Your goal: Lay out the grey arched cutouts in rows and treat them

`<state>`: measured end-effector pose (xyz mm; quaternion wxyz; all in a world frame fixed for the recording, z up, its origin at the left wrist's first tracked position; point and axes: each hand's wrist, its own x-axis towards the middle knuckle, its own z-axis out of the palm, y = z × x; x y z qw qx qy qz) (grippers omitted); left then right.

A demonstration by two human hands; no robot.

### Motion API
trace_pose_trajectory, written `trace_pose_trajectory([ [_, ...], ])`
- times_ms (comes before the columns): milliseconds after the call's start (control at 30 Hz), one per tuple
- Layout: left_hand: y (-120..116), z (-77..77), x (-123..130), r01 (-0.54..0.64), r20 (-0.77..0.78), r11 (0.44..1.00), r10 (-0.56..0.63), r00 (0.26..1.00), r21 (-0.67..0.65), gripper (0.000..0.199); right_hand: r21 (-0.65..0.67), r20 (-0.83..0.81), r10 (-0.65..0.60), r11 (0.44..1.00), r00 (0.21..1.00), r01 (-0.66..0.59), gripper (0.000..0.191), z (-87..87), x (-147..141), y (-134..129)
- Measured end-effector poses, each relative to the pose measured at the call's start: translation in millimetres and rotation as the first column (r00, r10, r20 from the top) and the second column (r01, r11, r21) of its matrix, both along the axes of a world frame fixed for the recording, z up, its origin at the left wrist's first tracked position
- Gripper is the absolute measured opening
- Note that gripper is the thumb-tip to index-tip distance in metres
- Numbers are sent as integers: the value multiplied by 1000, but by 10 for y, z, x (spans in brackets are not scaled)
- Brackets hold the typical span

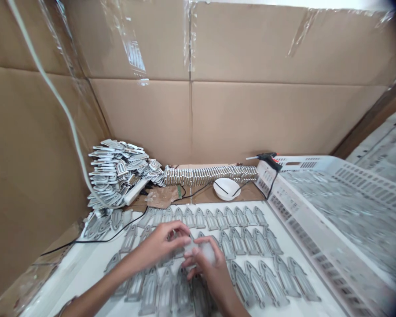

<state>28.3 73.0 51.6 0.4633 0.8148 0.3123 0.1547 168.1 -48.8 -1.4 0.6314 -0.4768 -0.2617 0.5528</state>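
Observation:
My left hand (173,236) reaches in from the lower left, its fingers curved and its thumb and fingertips near my right hand. In my right hand (206,259) is a small whitish translucent item (207,252), blurred, held between curled fingers. Both hands are over rows of grey pointed-arch pieces (242,240) lying on a white board (254,308). Some of these pieces are hidden beneath my hands and forearms.
Piled pieces (110,171) and a power strip (136,191) stand at the back left. Behind the board are a stacked row (211,175) and white bowl (226,189). A glue gun (269,159) rests on the white crate (303,220) at right, with black cables nearby.

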Motion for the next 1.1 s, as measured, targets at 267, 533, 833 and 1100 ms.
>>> trace_pose_trajectory([
  [267,-109,-281,213,-106,168,884,202,965,-456,37,35,31,-45,998,999,44,34,63,46,3],
  [533,-157,-183,171,-201,145,941,247,958,-272,29,54,29,-42,998,999,40,31,103,42,-23],
  [833,-119,-155,132,-316,179,930,349,920,-188,29,35,57,-46,998,997,44,32,103,39,-27],
  [1100,742,-198,-279,-326,113,943,318,941,62,41,25,57,-54,998,997,53,38,124,53,-11],
])
